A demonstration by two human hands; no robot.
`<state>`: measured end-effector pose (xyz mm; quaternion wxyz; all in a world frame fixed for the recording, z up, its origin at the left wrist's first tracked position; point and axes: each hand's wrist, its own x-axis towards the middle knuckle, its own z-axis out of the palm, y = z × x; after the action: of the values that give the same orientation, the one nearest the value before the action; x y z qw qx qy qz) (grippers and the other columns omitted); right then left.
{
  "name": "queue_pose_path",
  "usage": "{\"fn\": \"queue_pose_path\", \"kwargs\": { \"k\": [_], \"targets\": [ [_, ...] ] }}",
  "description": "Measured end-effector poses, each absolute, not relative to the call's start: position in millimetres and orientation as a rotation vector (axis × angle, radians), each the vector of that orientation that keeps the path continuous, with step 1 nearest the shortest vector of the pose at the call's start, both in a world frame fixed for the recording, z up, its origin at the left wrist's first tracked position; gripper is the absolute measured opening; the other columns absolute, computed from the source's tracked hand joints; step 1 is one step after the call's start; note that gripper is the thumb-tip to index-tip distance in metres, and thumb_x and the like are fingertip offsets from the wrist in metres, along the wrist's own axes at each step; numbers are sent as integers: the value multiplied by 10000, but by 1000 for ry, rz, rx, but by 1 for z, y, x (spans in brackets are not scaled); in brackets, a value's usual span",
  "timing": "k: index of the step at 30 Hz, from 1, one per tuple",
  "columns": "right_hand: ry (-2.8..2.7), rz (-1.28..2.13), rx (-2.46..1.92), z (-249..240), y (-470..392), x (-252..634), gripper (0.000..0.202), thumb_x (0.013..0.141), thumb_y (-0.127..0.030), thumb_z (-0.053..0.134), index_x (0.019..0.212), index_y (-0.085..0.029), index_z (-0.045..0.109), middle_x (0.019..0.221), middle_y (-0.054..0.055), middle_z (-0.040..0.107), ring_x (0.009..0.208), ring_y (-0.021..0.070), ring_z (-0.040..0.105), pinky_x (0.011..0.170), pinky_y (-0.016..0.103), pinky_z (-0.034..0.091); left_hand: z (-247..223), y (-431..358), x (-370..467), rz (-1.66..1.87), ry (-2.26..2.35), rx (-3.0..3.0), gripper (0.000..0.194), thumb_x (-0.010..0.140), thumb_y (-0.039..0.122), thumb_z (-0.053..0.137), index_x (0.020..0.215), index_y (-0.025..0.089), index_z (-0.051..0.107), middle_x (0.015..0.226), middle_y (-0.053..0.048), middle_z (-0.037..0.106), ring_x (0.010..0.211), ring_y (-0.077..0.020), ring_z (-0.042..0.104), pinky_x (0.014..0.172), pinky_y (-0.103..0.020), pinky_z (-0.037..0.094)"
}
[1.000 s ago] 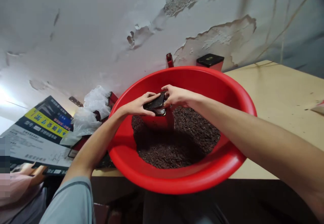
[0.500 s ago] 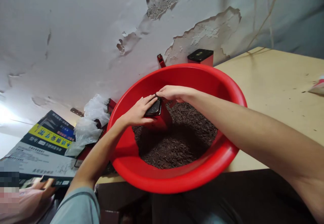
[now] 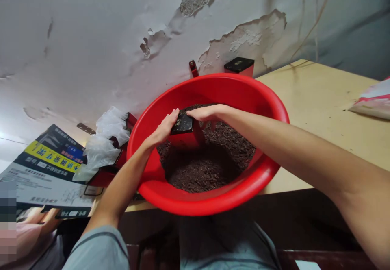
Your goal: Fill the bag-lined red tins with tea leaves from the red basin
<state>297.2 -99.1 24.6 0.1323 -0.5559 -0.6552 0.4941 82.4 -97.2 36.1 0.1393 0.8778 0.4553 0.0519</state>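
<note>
A red tin with a black lid [image 3: 183, 124] stands in a big red basin [image 3: 210, 207], on dark loose material [image 3: 207, 172] like dried leaves. My left hand [image 3: 167, 125] lies along the tin's left side, its fingers stretched out near the lid's edge. From the right, my right hand [image 3: 205, 113] reaches over the lid's far right corner, fingers extended and touching or very near it. The lid's top shows between the two hands. Part of my right hand's fingers is hidden behind the tin.
Behind the basin stands another red tin with a black lid [image 3: 239, 64]. Clear plastic bags [image 3: 106, 140] and a printed box [image 3: 51, 172] are at left, beside a co-worker's arm. A packet [image 3: 373, 101] lies on the table [image 3: 323, 95] at right.
My left hand has shifted from across the lid to its left edge, baring more of the lid. My right fingers have straightened. The view has moved slightly.
</note>
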Motion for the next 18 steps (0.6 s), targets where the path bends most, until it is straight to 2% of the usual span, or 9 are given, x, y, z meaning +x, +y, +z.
{"fn": "queue_pose_path", "kwargs": {
  "k": [4,6,10,11,13,15,16,18],
  "targets": [
    [-1866,1459,-1628,28,-98,303,640,1017,-614,314,1528,-252,447,1518,157,532,960,306,728,760,488,611,40,-89,98,22,1358,2691,648,1032,502,270,1538,130,431,1614,-145,423,1491,-318,376,1229,-490,281],
    [-1818,1519,-1562,23,-99,308,620,1014,-630,327,1503,-278,471,1498,131,561,1046,311,714,781,478,611,40,-89,103,-6,1404,2762,603,1035,460,271,1490,132,494,1518,-156,528,1395,-333,479,1168,-511,348],
    [-1867,1527,-1290,3,-106,310,700,990,-726,252,1485,-291,488,1490,121,573,1279,313,611,886,496,592,38,-88,100,75,1437,2742,607,1040,474,266,1461,117,518,1482,-173,552,1355,-317,506,1160,-482,345],
    [-1910,1500,-1233,-3,-108,307,747,959,-760,316,1504,-269,459,1515,134,545,1334,318,567,941,515,573,37,-87,97,117,1452,2703,616,1032,493,288,1458,113,520,1487,-177,547,1364,-320,499,1168,-477,337],
    [-1981,1373,-1141,-17,-111,295,973,816,-754,612,1572,-212,327,1597,170,425,1436,328,456,1099,531,478,35,-82,87,205,1518,2584,612,1013,504,332,1436,115,541,1463,-180,569,1354,-333,510,1158,-487,356],
    [-1999,1140,-1043,-29,-112,278,1288,619,-597,854,1617,-161,168,1653,204,295,1499,334,352,1220,505,341,32,-74,73,298,1581,2433,561,997,470,357,1371,124,591,1393,-174,622,1298,-333,556,1116,-486,412],
    [-1990,1014,-1004,-35,-112,268,1365,558,-510,901,1623,-148,127,1656,215,273,1507,339,329,1245,498,295,30,-70,66,353,1587,2368,525,990,447,362,1318,131,623,1349,-164,651,1259,-323,583,1100,-478,433],
    [-1968,795,-975,-41,-112,251,1339,544,-412,904,1617,-148,147,1615,224,332,1481,358,357,1243,525,284,27,-62,50,492,1534,2268,471,987,407,338,1195,149,672,1253,-136,700,1179,-293,631,1079,-453,462]
  ]
}}
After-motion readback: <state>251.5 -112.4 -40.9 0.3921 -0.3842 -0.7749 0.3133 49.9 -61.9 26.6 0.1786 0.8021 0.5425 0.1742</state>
